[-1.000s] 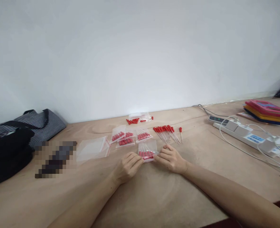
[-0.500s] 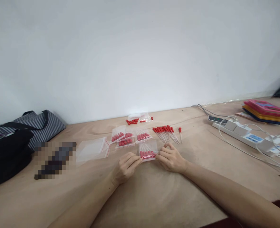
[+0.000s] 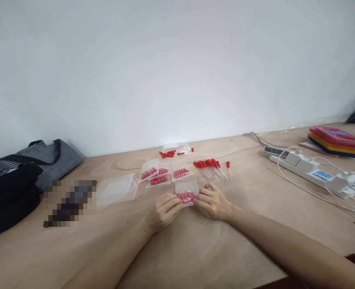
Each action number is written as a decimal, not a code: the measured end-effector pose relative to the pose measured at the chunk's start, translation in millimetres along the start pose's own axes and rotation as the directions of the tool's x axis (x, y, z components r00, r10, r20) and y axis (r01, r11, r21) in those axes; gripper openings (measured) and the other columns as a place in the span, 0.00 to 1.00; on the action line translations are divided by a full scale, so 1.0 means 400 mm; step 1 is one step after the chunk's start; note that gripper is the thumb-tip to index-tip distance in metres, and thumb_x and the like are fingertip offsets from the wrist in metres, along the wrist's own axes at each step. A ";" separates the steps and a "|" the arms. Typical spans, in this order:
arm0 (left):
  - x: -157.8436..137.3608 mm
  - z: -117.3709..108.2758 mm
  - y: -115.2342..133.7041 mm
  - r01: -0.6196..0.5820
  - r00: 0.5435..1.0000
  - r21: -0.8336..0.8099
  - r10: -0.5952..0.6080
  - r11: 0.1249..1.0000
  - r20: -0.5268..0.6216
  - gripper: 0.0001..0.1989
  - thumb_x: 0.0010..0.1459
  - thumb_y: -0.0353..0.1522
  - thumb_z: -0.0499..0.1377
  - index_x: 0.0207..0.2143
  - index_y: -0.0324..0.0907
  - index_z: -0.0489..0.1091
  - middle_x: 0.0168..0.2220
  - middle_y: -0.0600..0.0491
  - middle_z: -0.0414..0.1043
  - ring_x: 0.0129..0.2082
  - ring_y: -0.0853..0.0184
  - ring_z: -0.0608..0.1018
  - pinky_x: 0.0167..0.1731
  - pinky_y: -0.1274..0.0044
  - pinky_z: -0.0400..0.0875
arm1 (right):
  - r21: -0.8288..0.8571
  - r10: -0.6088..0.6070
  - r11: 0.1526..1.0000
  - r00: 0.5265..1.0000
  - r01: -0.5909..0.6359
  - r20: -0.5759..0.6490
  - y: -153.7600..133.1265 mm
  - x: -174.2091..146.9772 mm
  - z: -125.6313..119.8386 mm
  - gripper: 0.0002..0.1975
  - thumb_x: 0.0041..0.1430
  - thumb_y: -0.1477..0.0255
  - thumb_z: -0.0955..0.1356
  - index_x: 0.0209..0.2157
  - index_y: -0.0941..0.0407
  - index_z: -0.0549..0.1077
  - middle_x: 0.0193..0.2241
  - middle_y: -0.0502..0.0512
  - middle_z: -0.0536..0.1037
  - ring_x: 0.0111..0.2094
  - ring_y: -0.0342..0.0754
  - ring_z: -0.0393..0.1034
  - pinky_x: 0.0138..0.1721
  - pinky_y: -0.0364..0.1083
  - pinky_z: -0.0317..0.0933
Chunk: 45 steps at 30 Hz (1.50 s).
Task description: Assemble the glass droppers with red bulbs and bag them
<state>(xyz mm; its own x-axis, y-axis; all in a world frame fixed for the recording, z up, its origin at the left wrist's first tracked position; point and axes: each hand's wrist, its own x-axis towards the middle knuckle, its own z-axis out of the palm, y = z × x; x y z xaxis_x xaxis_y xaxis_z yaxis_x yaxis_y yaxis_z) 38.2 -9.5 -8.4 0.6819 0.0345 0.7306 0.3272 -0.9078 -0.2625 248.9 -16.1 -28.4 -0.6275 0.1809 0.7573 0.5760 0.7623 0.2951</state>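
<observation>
A small clear zip bag [image 3: 186, 186] lies in front of me with several red-bulbed droppers inside, bulbs toward me. My left hand [image 3: 165, 210] pinches its near left corner. At the near right corner, the fingers of my right hand [image 3: 211, 202] are closed on the same edge. Just beyond lie filled zip bags [image 3: 181, 172], and a partly overlapping group of filled bags [image 3: 158, 179] sits to their left. Loose droppers [image 3: 209, 168] are fanned out past my right hand, with a single dropper [image 3: 229, 170] apart from them.
Flat zip bags [image 3: 117, 188] lie at left, near a blurred dark object [image 3: 72, 202] and a striped bag [image 3: 64, 160]. Red rubber bulbs [image 3: 168, 154] lie near the wall. At right are a power strip [image 3: 310, 170] with cables and a stack of coloured folders [image 3: 335, 140].
Both hands have come slightly closer together along the bag's near edge. The bag has shifted a little toward me and left, its edge now partly covered by fingers.
</observation>
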 end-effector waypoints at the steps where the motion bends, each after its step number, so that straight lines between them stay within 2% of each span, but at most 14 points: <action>1: 0.000 0.003 0.001 0.006 1.000 0.009 -0.006 1.000 0.000 0.05 0.56 0.22 0.53 0.32 0.38 0.67 0.28 0.53 0.72 0.29 0.69 0.73 0.30 0.75 0.72 | -0.003 0.008 1.000 1.000 -0.008 -0.003 -0.002 0.002 0.002 0.10 0.56 0.80 0.60 0.25 0.57 0.68 0.19 0.48 0.68 0.25 0.41 0.55 0.33 0.45 0.49; 9: -0.003 0.016 0.000 -0.014 1.000 0.025 0.014 1.000 0.007 0.05 0.57 0.22 0.52 0.33 0.37 0.67 0.29 0.51 0.73 0.31 0.67 0.73 0.32 0.73 0.72 | 0.014 -0.029 0.999 0.999 0.029 -0.016 -0.014 0.016 0.018 0.12 0.55 0.81 0.60 0.21 0.58 0.67 0.17 0.48 0.65 0.24 0.41 0.54 0.30 0.45 0.45; 15: 0.012 0.016 0.007 -0.024 0.999 0.026 0.023 0.999 0.042 0.08 0.56 0.21 0.50 0.31 0.36 0.68 0.28 0.50 0.73 0.30 0.67 0.74 0.32 0.73 0.72 | 0.017 -0.013 1.000 1.000 0.013 -0.013 -0.026 0.023 0.017 0.10 0.56 0.79 0.61 0.23 0.58 0.68 0.18 0.48 0.66 0.24 0.41 0.55 0.30 0.45 0.45; 19: 0.003 0.020 0.004 -0.047 0.998 0.008 0.047 0.999 0.039 0.08 0.56 0.21 0.50 0.31 0.35 0.68 0.29 0.49 0.73 0.31 0.67 0.74 0.33 0.72 0.72 | 0.014 -0.016 1.000 1.000 0.017 -0.014 -0.034 0.027 0.017 0.14 0.57 0.81 0.59 0.20 0.58 0.67 0.17 0.48 0.65 0.24 0.41 0.54 0.30 0.45 0.45; 23: -0.025 0.012 -0.011 -0.045 0.999 -0.014 0.045 0.999 0.008 0.07 0.56 0.22 0.53 0.35 0.37 0.68 0.32 0.49 0.74 0.33 0.66 0.74 0.34 0.71 0.71 | 0.023 0.004 1.000 1.000 -0.005 0.026 -0.027 0.018 0.014 0.13 0.58 0.81 0.58 0.25 0.58 0.69 0.19 0.49 0.67 0.25 0.42 0.56 0.30 0.45 0.46; 26: -0.039 0.001 -0.018 -0.009 1.000 -0.008 0.009 1.000 -0.011 0.06 0.56 0.22 0.53 0.34 0.37 0.67 0.30 0.50 0.73 0.31 0.67 0.73 0.32 0.72 0.71 | 0.039 0.024 0.999 0.998 -0.026 0.060 -0.017 0.007 0.011 0.12 0.59 0.80 0.57 0.30 0.59 0.69 0.21 0.51 0.69 0.26 0.42 0.57 0.31 0.45 0.47; 30: -0.036 -0.006 -0.010 0.026 1.000 -0.049 -0.026 0.998 0.001 0.07 0.56 0.21 0.52 0.30 0.38 0.67 0.25 0.52 0.72 0.27 0.69 0.71 0.30 0.74 0.69 | 0.031 0.061 0.998 0.994 -0.064 0.096 -0.011 -0.005 0.002 0.13 0.60 0.77 0.58 0.24 0.58 0.67 0.18 0.50 0.65 0.23 0.42 0.55 0.28 0.44 0.47; 33: -0.031 -0.011 -0.004 0.061 0.998 -0.127 -0.057 0.990 0.030 0.06 0.56 0.25 0.55 0.26 0.39 0.66 0.22 0.55 0.70 0.25 0.70 0.70 0.30 0.75 0.69 | 0.047 0.069 0.996 0.984 -0.077 0.166 -0.010 -0.015 -0.012 0.13 0.60 0.73 0.58 0.22 0.57 0.65 0.18 0.50 0.65 0.22 0.41 0.56 0.26 0.43 0.47; 35: -0.032 -0.017 -0.006 0.140 0.988 -0.166 -0.127 0.976 0.087 0.07 0.56 0.31 0.56 0.26 0.40 0.66 0.24 0.54 0.70 0.27 0.69 0.71 0.32 0.74 0.69 | 0.066 0.092 0.992 0.966 -0.111 0.240 -0.008 -0.025 -0.024 0.11 0.60 0.75 0.58 0.26 0.57 0.66 0.22 0.50 0.69 0.22 0.41 0.59 0.24 0.43 0.47; 37: -0.035 -0.023 -0.012 0.265 0.958 -0.135 -0.244 0.955 0.153 0.08 0.56 0.36 0.56 0.30 0.40 0.68 0.30 0.50 0.71 0.33 0.65 0.73 0.36 0.70 0.70 | 0.099 0.170 0.973 0.941 -0.207 0.294 0.000 -0.035 -0.036 0.08 0.61 0.76 0.57 0.31 0.57 0.65 0.27 0.52 0.72 0.23 0.40 0.62 0.22 0.42 0.48; 39: -0.040 -0.026 -0.019 0.377 0.911 -0.065 -0.358 0.924 0.204 0.10 0.55 0.36 0.56 0.37 0.40 0.68 0.39 0.46 0.70 0.41 0.60 0.72 0.39 0.66 0.69 | 0.189 0.301 0.911 0.905 -0.366 0.302 0.015 -0.042 -0.047 0.06 0.61 0.76 0.57 0.33 0.56 0.63 0.30 0.53 0.73 0.26 0.41 0.66 0.22 0.41 0.52; 40: -0.042 -0.026 -0.022 0.417 0.889 -0.039 -0.398 0.908 0.229 0.11 0.55 0.35 0.56 0.39 0.40 0.68 0.42 0.45 0.69 0.43 0.59 0.71 0.41 0.65 0.69 | 0.257 0.374 0.853 0.876 -0.454 0.305 0.025 -0.045 -0.052 0.05 0.61 0.75 0.57 0.33 0.56 0.62 0.29 0.53 0.73 0.27 0.42 0.67 0.23 0.41 0.55; 43: -0.049 -0.021 -0.028 0.479 0.841 -0.021 -0.451 0.878 0.299 0.10 0.54 0.33 0.56 0.39 0.41 0.69 0.43 0.46 0.69 0.44 0.59 0.71 0.41 0.64 0.69 | 0.490 0.541 0.569 0.749 -0.661 0.382 0.062 -0.049 -0.068 0.05 0.62 0.71 0.57 0.32 0.55 0.59 0.25 0.51 0.72 0.26 0.42 0.68 0.25 0.41 0.62; 45: -0.053 -0.017 -0.028 0.504 0.820 -0.030 -0.467 0.863 0.330 0.10 0.54 0.32 0.56 0.39 0.41 0.69 0.42 0.46 0.70 0.44 0.59 0.72 0.41 0.66 0.70 | 0.608 0.584 0.372 0.686 -0.701 0.434 0.088 -0.050 -0.078 0.07 0.62 0.67 0.57 0.31 0.55 0.59 0.23 0.50 0.71 0.24 0.43 0.69 0.25 0.43 0.65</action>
<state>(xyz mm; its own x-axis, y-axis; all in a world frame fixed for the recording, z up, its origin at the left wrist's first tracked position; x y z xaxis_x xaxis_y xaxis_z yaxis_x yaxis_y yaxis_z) 15.4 -3.2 -16.7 0.6223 0.5907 0.5136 0.6062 -0.7788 0.1611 298.1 -12.1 -15.0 -0.3212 0.8391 0.4392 0.3356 0.5345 -0.7757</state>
